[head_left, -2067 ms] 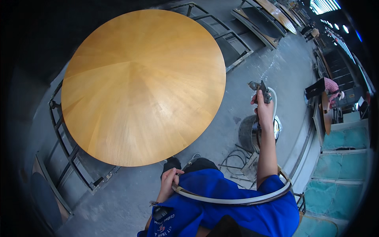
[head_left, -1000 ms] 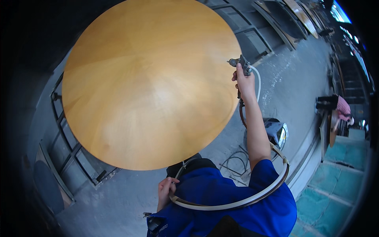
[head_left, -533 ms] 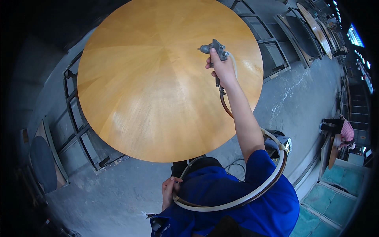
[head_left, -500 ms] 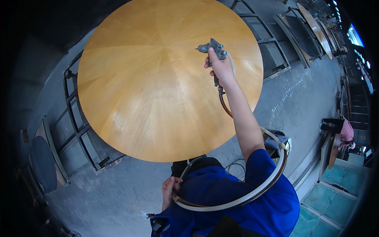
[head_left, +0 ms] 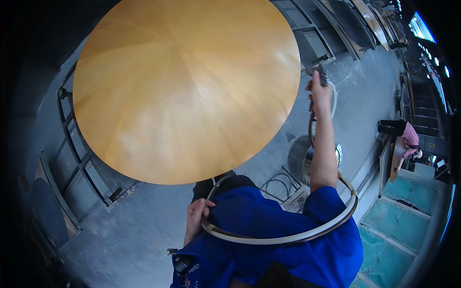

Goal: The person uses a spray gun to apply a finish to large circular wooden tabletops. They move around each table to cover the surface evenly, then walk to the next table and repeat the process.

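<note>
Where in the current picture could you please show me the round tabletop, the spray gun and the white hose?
Round tabletop (head_left: 187,93), head view: middle of its wooden top.
Spray gun (head_left: 323,76), head view: its dark body.
White hose (head_left: 273,241), head view: its low curve.

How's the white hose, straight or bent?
Bent: the white hose makes a big, round curve across the blue shirt.

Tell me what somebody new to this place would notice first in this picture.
First, probably, the big round wooden panel, which fills the upper left and middle of the view, its grain fanning out from the centre. Next, the spray gun in the right hand, just off the panel's right edge. Then the white hose curving across the blue shirt, with the left hand beside its left bend.
</note>
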A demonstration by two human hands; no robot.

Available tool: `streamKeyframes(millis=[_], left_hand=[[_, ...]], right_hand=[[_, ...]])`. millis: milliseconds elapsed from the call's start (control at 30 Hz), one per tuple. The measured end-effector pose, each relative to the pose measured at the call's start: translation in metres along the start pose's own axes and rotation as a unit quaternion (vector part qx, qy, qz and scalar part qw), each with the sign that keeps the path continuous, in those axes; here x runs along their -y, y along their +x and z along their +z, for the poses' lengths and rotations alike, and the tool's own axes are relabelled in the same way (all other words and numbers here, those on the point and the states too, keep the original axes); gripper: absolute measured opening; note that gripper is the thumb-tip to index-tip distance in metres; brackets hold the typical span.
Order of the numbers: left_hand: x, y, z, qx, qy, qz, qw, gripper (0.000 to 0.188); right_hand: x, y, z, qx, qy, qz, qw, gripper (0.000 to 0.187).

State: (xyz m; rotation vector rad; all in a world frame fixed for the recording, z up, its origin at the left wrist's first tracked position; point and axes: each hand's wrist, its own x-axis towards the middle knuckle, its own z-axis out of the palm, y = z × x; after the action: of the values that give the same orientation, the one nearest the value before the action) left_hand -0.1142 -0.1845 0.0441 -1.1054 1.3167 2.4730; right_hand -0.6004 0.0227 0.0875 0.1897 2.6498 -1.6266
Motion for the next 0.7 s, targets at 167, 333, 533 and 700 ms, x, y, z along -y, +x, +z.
streamKeyframes(millis=[167,333,533,700], left_hand=[[-0.011,0.010,0.007,0.083,0.052,-0.040,0.994,0.040],[-0.005,0.027,0.022,0.206,0.118,-0.034,0.971,0.039],[0.007,0.016,0.029,0.251,0.120,-0.004,0.960,0.039],[0.004,-0.001,0.040,0.264,0.136,-0.016,0.955,0.041]], right_hand=[[0.009,-0.057,-0.092,0.021,-0.049,-0.053,0.997,0.034],[0.033,-0.137,-0.139,0.042,-0.148,-0.101,0.983,0.038],[0.021,-0.207,-0.151,0.060,-0.151,-0.071,0.984,0.041],[-0.013,-0.226,-0.167,0.050,-0.128,-0.068,0.988,0.038]])
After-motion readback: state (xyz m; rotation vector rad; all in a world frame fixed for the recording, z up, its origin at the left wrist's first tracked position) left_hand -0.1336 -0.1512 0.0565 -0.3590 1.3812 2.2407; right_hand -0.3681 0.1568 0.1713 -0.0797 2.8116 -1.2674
